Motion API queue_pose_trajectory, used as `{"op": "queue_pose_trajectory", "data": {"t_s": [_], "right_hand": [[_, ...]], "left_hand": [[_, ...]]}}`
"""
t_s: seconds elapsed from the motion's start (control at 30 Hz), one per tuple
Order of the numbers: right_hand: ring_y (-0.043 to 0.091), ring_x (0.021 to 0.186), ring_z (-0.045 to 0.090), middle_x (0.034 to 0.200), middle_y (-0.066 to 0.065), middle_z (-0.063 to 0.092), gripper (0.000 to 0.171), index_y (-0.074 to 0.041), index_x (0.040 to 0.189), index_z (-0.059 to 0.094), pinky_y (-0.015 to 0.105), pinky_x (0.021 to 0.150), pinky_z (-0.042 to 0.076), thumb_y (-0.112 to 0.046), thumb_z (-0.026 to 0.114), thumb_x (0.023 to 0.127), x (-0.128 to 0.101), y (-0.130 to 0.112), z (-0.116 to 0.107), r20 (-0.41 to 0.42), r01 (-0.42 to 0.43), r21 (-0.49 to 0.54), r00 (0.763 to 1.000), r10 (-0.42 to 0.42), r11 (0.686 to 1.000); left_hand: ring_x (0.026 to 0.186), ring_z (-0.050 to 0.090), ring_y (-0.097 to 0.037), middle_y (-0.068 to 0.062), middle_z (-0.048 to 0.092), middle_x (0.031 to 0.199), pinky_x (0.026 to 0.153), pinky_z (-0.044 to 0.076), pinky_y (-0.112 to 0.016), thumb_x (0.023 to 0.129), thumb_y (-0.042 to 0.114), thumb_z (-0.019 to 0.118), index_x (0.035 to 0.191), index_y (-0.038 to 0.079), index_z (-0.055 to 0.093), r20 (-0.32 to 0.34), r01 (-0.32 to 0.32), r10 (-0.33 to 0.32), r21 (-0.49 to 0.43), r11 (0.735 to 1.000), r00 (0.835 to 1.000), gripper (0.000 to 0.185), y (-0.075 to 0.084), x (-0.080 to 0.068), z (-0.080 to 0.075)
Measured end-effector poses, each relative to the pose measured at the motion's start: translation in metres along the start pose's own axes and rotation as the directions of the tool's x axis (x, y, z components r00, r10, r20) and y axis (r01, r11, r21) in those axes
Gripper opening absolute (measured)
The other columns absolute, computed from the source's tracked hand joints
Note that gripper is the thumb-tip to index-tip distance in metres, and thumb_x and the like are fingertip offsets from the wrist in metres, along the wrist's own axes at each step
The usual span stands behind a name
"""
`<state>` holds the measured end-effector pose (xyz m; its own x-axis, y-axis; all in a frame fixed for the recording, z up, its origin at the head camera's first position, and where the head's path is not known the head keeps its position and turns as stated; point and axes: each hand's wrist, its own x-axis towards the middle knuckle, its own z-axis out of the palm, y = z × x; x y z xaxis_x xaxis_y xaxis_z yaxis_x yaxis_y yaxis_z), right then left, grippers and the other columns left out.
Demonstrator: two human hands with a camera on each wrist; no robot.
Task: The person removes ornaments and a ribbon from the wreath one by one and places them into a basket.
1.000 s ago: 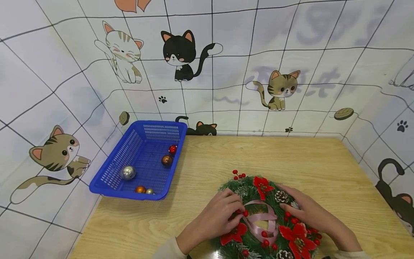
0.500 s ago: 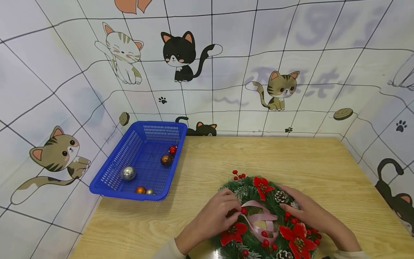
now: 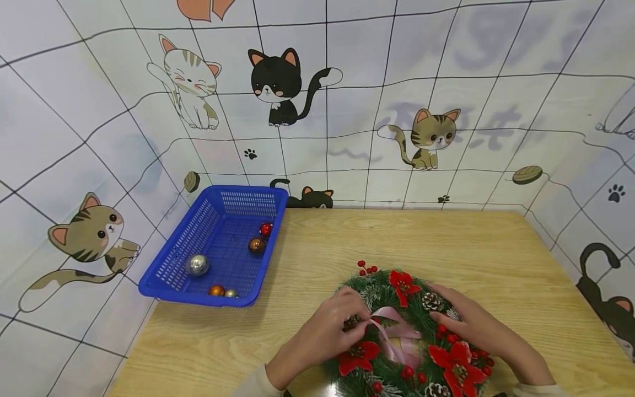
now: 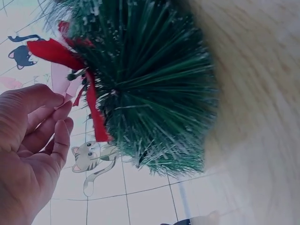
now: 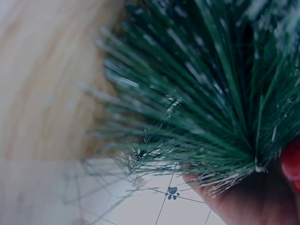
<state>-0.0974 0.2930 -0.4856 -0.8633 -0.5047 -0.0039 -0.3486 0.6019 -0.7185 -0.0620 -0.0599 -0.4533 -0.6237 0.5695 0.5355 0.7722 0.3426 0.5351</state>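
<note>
A green Christmas wreath [image 3: 392,380] with red flowers, berries and pine cones lies on the wooden table. A pink ribbon [image 3: 397,331] is looped across its centre. My left hand [image 3: 332,326] pinches the ribbon between thumb and fingertips at the wreath's left inner side; the left wrist view shows the pinched ribbon [image 4: 62,82] beside a red petal [image 4: 56,54]. On the wreath's right side, my right hand [image 3: 473,320] grips the ring, thumb on top by a pine cone [image 3: 432,301], other fingers around the outer edge and partly hidden by the needles.
A blue plastic basket [image 3: 233,301] stands at the table's left, holding several baubles, among them a silver bauble [image 3: 197,265], a brown bauble [image 3: 256,246] and a red bauble [image 3: 265,229]. A wall covering [image 3: 357,110] printed with cats rises behind the table.
My left hand has drawn the ribbon slightly up and to the left, and the ribbon's loops inside the ring have shifted and narrowed. The right hand and the wreath have stayed put.
</note>
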Motion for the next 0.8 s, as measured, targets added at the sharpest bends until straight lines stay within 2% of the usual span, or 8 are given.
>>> {"op": "queue_pose_trajectory", "data": {"t_s": [0.13, 0.37, 0.6, 0.8], "right_hand": [[0.06, 0.144, 0.044, 0.161, 0.031, 0.046, 0.067, 0.0, 0.164, 0.042, 0.077, 0.104, 0.044, -0.032, 0.066, 0.111, 0.001, -0.001, 0.0, 0.002, -0.007, -0.002, 1.0, 0.007, 1.0], [0.06, 0.144, 0.043, 0.161, 0.032, 0.045, 0.067, 0.001, 0.164, 0.041, 0.077, 0.104, 0.044, -0.031, 0.066, 0.111, 0.001, -0.001, 0.0, 0.006, -0.008, -0.002, 1.0, 0.008, 1.0], [0.061, 0.144, 0.043, 0.161, 0.033, 0.045, 0.067, 0.001, 0.164, 0.041, 0.077, 0.103, 0.044, -0.03, 0.066, 0.111, 0.001, -0.001, 0.001, 0.009, -0.007, -0.008, 1.0, 0.007, 1.0], [0.06, 0.143, 0.045, 0.16, 0.033, 0.046, 0.067, 0.002, 0.164, 0.041, 0.076, 0.103, 0.045, -0.029, 0.068, 0.111, 0.001, -0.002, 0.001, 0.009, -0.004, -0.014, 1.0, 0.004, 1.0]], "left_hand": [[0.101, 0.063, -0.015, 0.001, 0.073, 0.096, 0.089, 0.053, -0.017, 0.088, -0.012, 0.08, 0.095, 0.009, 0.071, -0.054, -0.026, 0.025, -0.012, 1.0, 0.998, 0.024, 0.001, -0.001, -0.006], [0.098, 0.065, -0.014, 0.003, 0.071, 0.096, 0.09, 0.054, -0.018, 0.081, -0.016, 0.08, 0.097, 0.01, 0.069, -0.137, -0.123, 0.128, 0.05, 0.991, 0.982, 0.033, 0.001, -0.002, -0.024], [0.096, 0.064, -0.017, 0.0, 0.072, 0.097, 0.085, 0.055, -0.022, 0.093, -0.009, 0.076, 0.1, 0.012, 0.07, -0.2, -0.094, 0.101, 0.045, 0.995, 0.974, 0.023, -0.002, -0.009, -0.048], [0.095, 0.063, -0.019, 0.002, 0.071, 0.097, 0.083, 0.056, -0.023, 0.082, -0.017, 0.081, 0.099, 0.013, 0.071, -0.257, -0.069, 0.084, 0.07, 0.995, 0.963, 0.036, -0.007, -0.014, -0.061]]}}
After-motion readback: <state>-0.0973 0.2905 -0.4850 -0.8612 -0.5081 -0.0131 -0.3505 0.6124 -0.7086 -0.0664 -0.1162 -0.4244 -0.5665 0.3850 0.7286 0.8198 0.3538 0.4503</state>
